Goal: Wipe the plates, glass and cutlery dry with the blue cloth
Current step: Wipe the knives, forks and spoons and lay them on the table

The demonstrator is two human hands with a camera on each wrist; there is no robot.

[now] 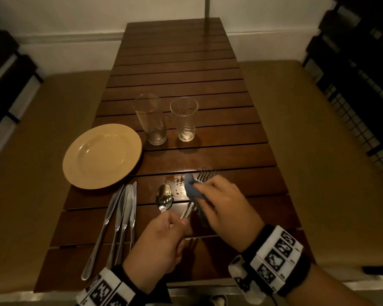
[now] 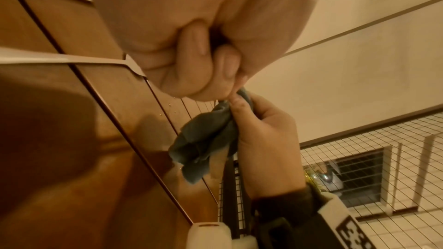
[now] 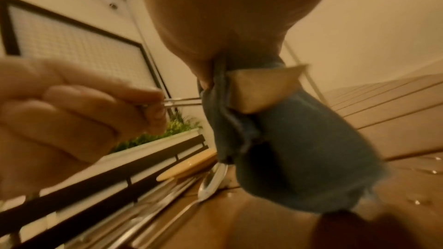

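Observation:
My left hand (image 1: 175,219) pinches the handle end of a fork (image 1: 206,173), possibly two held together, just above the wooden table (image 1: 181,69). My right hand (image 1: 208,191) grips the blue cloth (image 1: 191,188) wrapped round the fork's middle; the tines stick out beyond it. The right wrist view shows the cloth (image 3: 299,149) bunched under my palm and the thin metal handle (image 3: 182,101) running to my left fingers (image 3: 153,101). A spoon (image 1: 164,198) lies on the table beside my left hand. A tan plate (image 1: 102,155) and two clear glasses (image 1: 150,120) (image 1: 185,119) stand further back.
Three knives (image 1: 122,217) lie side by side at the front left, below the plate. Water drops (image 1: 177,180) sit on the slats near the cloth. Tan bench cushions (image 1: 307,151) flank the table, with dark mesh chair backs (image 1: 363,85) beyond.

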